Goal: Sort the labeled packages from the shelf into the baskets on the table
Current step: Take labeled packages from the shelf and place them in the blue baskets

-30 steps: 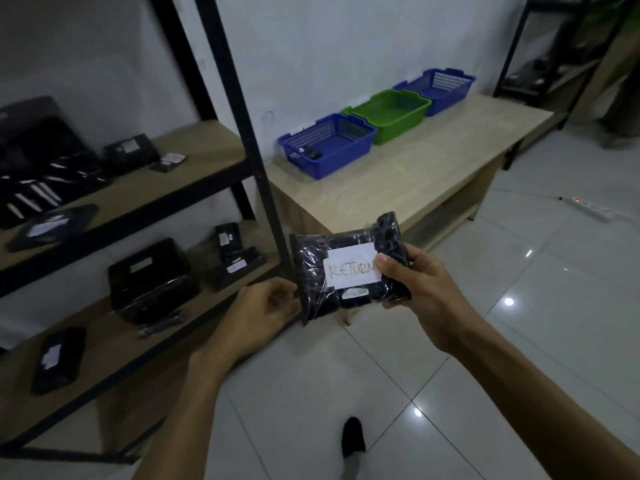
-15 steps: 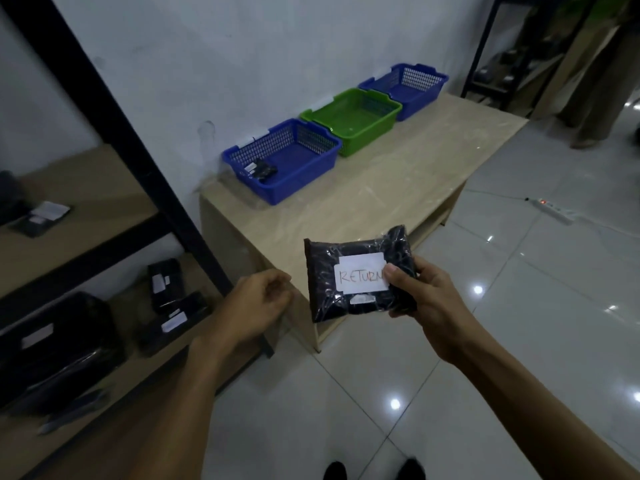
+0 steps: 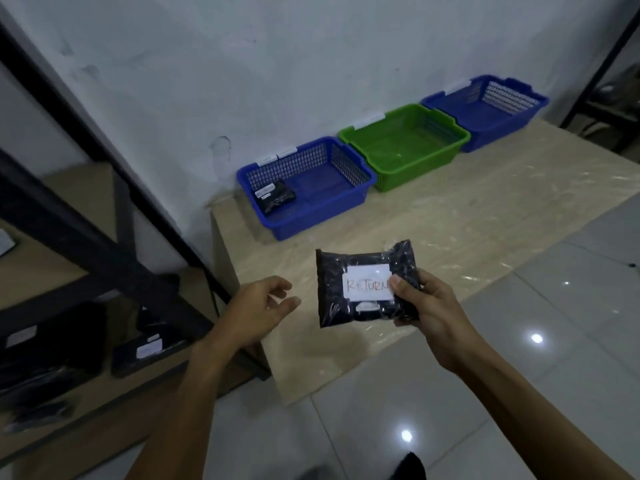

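RETURN-labelled black package (image 3: 367,289) pinched by right hand (image 3: 433,313), now brought over table (image 3: 450,230) front edge; left hand (image 3: 256,310) loosened, holding nothing.

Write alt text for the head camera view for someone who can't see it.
A right hand grips a black plastic-wrapped package with a white label reading RETURN near a wooden table; the left hand is open beside it. Along the wall sit a blue mesh basket holding a small black package, a green basket and another blue basket.
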The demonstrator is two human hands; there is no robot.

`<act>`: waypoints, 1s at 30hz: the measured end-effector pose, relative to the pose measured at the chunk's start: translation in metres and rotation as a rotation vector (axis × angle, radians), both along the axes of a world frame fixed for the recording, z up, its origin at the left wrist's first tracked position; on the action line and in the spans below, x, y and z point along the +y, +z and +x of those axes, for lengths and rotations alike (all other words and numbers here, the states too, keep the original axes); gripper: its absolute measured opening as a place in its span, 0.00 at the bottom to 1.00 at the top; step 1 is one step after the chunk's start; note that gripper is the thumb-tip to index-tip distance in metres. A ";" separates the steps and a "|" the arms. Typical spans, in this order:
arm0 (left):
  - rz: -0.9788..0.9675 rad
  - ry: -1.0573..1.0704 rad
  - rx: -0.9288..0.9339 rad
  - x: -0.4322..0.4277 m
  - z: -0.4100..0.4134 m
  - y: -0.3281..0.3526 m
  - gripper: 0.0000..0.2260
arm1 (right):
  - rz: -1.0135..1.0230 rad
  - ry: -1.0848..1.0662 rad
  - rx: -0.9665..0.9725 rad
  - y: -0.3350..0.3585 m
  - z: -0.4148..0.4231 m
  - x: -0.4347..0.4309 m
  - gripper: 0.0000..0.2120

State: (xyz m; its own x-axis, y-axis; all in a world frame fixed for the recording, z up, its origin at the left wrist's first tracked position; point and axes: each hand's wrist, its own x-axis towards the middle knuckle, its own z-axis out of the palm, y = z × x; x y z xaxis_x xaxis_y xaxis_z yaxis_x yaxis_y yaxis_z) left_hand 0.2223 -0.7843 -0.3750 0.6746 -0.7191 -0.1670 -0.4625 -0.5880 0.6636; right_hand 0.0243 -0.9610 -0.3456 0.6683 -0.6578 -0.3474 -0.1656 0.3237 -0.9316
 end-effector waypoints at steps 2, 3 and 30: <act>-0.011 0.047 0.013 -0.016 0.007 0.001 0.14 | 0.010 0.021 0.021 -0.001 0.017 -0.026 0.09; -0.016 0.077 0.023 -0.023 0.013 0.002 0.14 | 0.013 0.036 0.021 -0.002 0.027 -0.038 0.10; -0.036 0.450 -0.132 -0.150 0.243 -0.071 0.19 | -0.016 0.400 0.292 -0.080 0.353 -0.196 0.13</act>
State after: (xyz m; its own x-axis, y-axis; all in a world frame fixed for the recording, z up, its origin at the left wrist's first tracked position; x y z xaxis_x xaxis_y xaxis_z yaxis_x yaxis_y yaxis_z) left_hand 0.4652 -0.9343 -0.4455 0.9343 -0.3545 -0.0390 -0.2490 -0.7268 0.6401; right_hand 0.3768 -1.1573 -0.4252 0.7456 -0.3765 -0.5498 -0.5290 0.1674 -0.8320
